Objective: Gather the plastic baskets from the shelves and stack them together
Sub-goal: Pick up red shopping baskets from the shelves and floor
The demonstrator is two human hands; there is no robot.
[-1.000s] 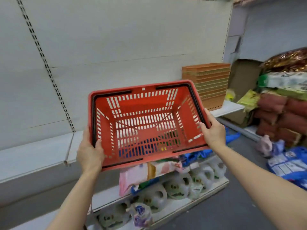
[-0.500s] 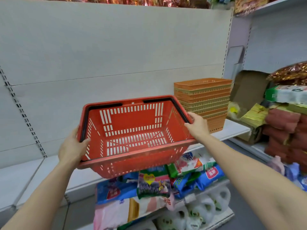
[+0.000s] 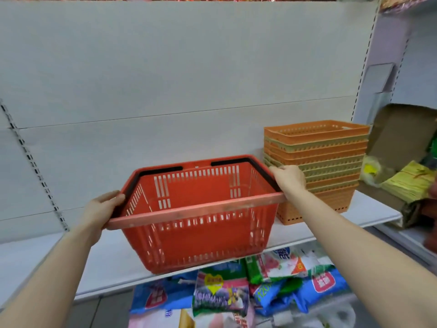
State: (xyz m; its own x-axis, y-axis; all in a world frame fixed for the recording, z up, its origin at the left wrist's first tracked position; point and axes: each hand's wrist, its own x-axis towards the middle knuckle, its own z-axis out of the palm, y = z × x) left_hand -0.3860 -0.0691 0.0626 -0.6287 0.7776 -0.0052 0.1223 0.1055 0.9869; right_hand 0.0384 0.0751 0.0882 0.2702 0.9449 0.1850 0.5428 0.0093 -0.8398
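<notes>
You are holding a red plastic shopping basket [image 3: 196,216] by its rim with both bare hands. Your left hand [image 3: 100,210] has its grip closed over the near left corner of the rim, fingers curled over the top edge. Your right hand [image 3: 289,178] has its grip closed over the right side of the rim, near the far right corner. The basket sits upright and level at the front edge of a white shelf [image 3: 369,211]; whether its base is touching the shelf or just above it cannot be told. The basket is empty: only its slotted walls and floor show inside. Its two black handles [image 3: 238,161] lie folded flat along the rim.

Just to the right of the red basket, toward the right end of the same shelf, stands a stack of orange and tan baskets [image 3: 316,166], nested one inside another. The top one looks empty. Your right hand is just in front of the stack's left side.

Beyond the right end of the shelf, an open cardboard box [image 3: 402,140] holds yellow packets [image 3: 409,183].

On the shelf below, under the front edge, lie colourful plastic bags of goods [image 3: 236,292], piled loosely. Behind everything is a plain white back panel [image 3: 165,79].
</notes>
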